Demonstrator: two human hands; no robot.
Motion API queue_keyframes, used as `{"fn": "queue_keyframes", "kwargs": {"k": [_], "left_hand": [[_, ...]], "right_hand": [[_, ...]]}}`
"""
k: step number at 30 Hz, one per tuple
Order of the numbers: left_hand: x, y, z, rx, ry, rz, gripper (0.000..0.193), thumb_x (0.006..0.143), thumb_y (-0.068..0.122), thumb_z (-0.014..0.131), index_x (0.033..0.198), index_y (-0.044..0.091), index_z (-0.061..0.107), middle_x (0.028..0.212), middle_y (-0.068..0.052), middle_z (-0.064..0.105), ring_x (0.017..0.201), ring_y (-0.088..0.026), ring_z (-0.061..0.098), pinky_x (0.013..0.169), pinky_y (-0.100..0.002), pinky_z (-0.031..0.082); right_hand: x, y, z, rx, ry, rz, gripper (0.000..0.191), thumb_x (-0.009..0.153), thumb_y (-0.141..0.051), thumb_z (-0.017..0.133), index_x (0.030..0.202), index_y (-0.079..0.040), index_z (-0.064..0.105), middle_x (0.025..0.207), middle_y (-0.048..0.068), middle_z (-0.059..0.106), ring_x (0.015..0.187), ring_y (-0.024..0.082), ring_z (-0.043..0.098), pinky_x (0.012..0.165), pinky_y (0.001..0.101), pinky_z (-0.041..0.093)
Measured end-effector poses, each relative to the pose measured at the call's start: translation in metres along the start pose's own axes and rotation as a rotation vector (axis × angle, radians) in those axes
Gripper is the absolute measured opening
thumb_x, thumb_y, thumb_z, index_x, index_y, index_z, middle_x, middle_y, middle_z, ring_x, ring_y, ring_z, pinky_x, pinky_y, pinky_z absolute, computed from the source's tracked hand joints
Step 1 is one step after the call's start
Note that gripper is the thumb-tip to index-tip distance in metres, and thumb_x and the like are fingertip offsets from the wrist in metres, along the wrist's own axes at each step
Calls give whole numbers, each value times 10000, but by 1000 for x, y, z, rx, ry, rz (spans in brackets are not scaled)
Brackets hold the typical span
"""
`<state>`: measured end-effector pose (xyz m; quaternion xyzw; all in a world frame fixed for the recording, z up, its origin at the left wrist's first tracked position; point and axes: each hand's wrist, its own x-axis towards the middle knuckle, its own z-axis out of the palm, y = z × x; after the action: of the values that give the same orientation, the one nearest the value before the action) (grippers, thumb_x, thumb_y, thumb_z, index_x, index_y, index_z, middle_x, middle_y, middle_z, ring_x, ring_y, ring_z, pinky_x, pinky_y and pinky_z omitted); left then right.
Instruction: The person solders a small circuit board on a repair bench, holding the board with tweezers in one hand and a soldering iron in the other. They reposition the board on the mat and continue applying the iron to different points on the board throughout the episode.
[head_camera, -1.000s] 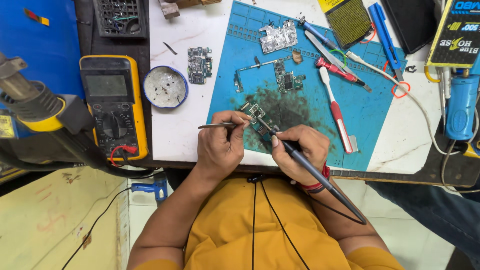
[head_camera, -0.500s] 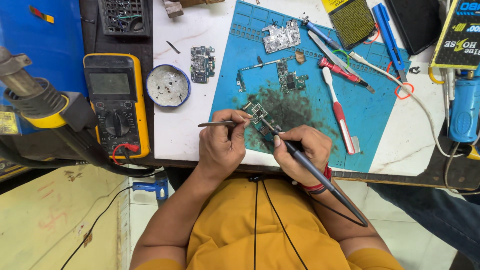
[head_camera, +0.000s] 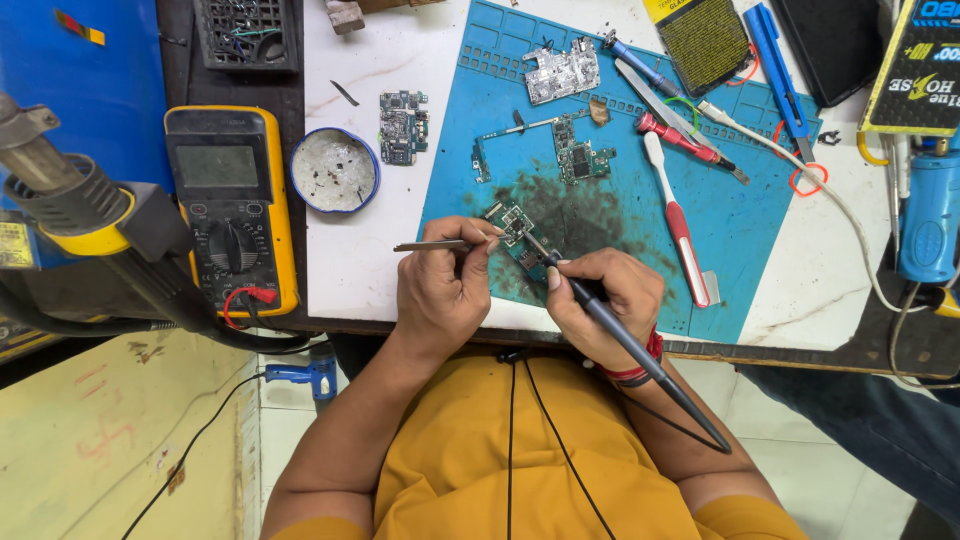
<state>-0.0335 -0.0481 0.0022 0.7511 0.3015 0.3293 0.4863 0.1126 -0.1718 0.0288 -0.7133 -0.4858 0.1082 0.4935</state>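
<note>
Bright, even light; sharp focus.

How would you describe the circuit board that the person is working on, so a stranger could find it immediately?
Start at the blue work mat on the white table. Near its lower left, on the dark smudge, lies a small green circuit board, just above the two hands. Unlike the other boards higher on the mat, it is the only one touched by the soldering iron tip and by tweezers.

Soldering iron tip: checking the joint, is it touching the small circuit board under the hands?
Touching. In the head view the soldering iron, held by the right hand, lays its tip on the small circuit board.
</note>
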Motion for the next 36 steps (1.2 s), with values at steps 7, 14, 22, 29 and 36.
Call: {"fn": "queue_keyframes", "kwargs": {"k": [7,14,22,29,36], "left_hand": [[1,0,1,-9,-7,-12,177,1046,36,643,1099,32,474,993,-115,750,706,-132,722,604,-254,566],[0,1,0,-12,-6,-21,173,1046,38,643,1099,33,479,994,-117,749,711,-134,723,611,-257,571],[1,1,-1,-7,-11,-16,174,1054,49,635,1115,44,472,1009,-109,755,737,-137,735,627,-256,584],[1,1,1,-51,3,-58,176,1059,56,635,1126,38,473,1008,-107,763,728,-132,728,625,-253,574],[3,1,5,-29,53,-72,188,1054,63,649,1142,39,484,1012,-120,764,772,-154,747,656,-268,581]], "right_hand": [[0,0,-1,-7,-8,-11,152,806,17,788,895,1,666,802,100,694,645,189,662,601,284,489],[0,1,-1,-14,-21,-11,155,797,16,791,894,-2,671,795,97,690,640,185,657,595,288,487],[-1,2,-1,-20,-21,-20,156,795,13,792,889,2,667,794,98,690,644,192,654,605,294,490],[-6,1,2,21,72,67,186,865,8,807,995,5,674,858,120,695,700,209,673,640,292,500],[-1,7,-4,-92,17,-107,217,893,-88,826,1024,2,678,878,146,707,737,286,690,670,344,521]]}}
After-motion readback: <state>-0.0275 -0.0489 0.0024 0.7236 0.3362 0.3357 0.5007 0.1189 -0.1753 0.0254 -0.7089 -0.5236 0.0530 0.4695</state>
